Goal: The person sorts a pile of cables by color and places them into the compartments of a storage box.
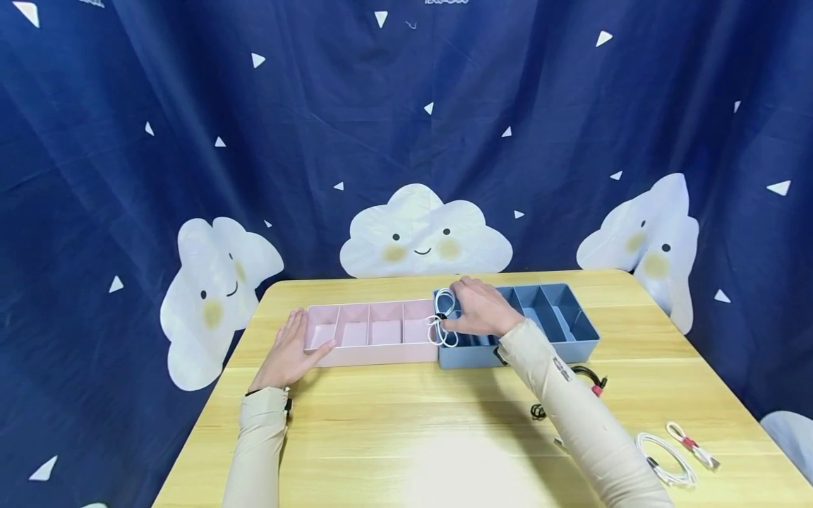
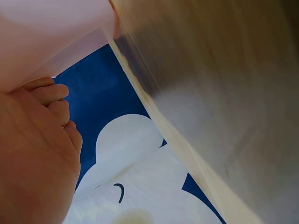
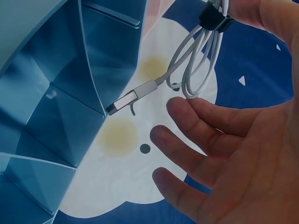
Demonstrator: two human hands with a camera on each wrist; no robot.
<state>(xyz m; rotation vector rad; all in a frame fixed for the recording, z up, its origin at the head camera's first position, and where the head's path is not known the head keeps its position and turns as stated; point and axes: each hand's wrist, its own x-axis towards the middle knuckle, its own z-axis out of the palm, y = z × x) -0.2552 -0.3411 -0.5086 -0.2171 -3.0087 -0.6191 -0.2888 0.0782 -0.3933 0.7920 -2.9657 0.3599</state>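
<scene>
Grasping with the right hand (image 1: 483, 307) a looped white cable (image 1: 440, 319), hanging just left of those fingers, held near its black strap (image 3: 212, 18). Exact pinch cut off at the right-wrist frame's upper edge; lower fingers loosely bent and spread. Seen in that view: white plug (image 3: 142, 92) with metal tip, sticking out from the loops beyond the fingertips, toward a divider of the blue tray (image 1: 473, 358). Cannot tell whether touching.

Seen in head view: cable over the blue tray's left end, with more compartments right of the right fingers.

Resting left hand (image 1: 292, 356) against the left end of the pink tray (image 1: 381, 355), released, fingers extended, thumb along the front edge. Counted right of those fingers: four compartments, then the blue tray end to end.

Noted on the bench (image 1: 356, 423), nearer the body and right of the right fingers: black cable with red tie (image 1: 597, 385), small black coil (image 1: 538, 412), white cable with dark tie (image 1: 681, 480), white cable with red tie (image 1: 700, 451).
</scene>
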